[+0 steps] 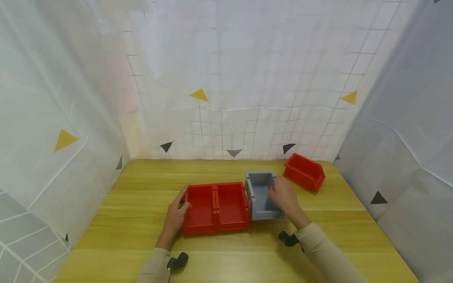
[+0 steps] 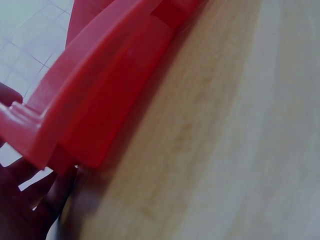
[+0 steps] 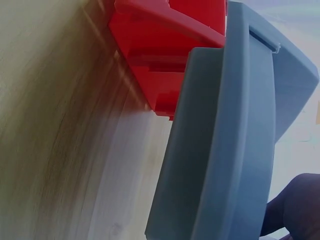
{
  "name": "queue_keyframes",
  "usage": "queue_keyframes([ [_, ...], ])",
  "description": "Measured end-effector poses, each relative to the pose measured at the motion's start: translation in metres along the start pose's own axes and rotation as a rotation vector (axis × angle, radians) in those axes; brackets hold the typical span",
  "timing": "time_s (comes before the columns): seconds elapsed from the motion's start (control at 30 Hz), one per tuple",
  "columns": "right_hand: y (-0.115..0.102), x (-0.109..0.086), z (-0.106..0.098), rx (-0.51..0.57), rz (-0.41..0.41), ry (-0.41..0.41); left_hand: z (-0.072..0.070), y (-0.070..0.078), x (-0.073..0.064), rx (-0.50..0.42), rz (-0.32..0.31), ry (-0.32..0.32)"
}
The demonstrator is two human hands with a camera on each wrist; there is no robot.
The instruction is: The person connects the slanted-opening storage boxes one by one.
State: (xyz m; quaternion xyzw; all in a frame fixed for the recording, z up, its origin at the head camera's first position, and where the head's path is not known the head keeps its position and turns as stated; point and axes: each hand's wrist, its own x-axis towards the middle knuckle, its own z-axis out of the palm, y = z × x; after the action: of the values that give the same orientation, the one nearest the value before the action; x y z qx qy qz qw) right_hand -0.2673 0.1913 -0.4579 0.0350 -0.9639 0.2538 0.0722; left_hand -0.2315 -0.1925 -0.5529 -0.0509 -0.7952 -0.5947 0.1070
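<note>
Two red plastic storage bins stand side by side, the left one (image 1: 200, 208) touching the middle one (image 1: 231, 204). My left hand (image 1: 173, 216) grips the left bin's outer wall, thumb over the rim and fingers along the outside. In the left wrist view those fingers (image 2: 30, 197) are around the corner of the red bin (image 2: 100, 115). A grey bin (image 1: 261, 196) is right beside the middle red one. On its right wall my right hand (image 1: 286, 198) holds the rim. The right wrist view shows the grey bin (image 3: 240, 130) tilted against the picture, partly covering the red bin (image 3: 160, 55).
Another red bin (image 1: 304, 173) lies at an angle at the back right of the wooden table (image 1: 141, 220). White sheeting (image 1: 226, 78) with yellow and dark triangles rises behind and at both sides. A dark wrist device (image 1: 178, 261) sits at each sleeve.
</note>
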Motion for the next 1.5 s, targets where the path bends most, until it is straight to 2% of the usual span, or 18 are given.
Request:
queue_keyframes([
  [0.6,-0.005,0.000,0.008,-0.051,0.023,-0.007,0.000,0.002,0.000,0.022,0.009,0.005],
  [0.8,-0.009,0.001,0.002,-0.154,0.050,-0.035,0.001,0.001,-0.001,0.020,0.014,0.005],
  [0.9,-0.018,0.006,-0.002,-0.185,0.002,-0.009,0.001,0.000,-0.002,0.020,0.014,-0.002],
  [1.0,-0.032,0.013,0.001,-0.138,-0.098,0.017,0.000,-0.001,-0.002,0.017,0.007,-0.003],
  [1.1,-0.048,0.021,0.008,-0.061,-0.206,-0.005,-0.001,-0.001,-0.001,0.007,0.008,0.001],
  [1.2,-0.063,0.027,0.018,-0.031,-0.283,-0.055,-0.002,-0.002,0.001,0.004,0.010,0.002],
  [1.33,-0.077,0.034,0.031,-0.052,-0.289,-0.113,-0.001,-0.003,0.002,0.003,0.013,-0.005],
  [1.5,-0.084,0.038,0.042,-0.116,-0.252,-0.134,0.000,0.000,0.000,0.013,0.005,-0.002],
])
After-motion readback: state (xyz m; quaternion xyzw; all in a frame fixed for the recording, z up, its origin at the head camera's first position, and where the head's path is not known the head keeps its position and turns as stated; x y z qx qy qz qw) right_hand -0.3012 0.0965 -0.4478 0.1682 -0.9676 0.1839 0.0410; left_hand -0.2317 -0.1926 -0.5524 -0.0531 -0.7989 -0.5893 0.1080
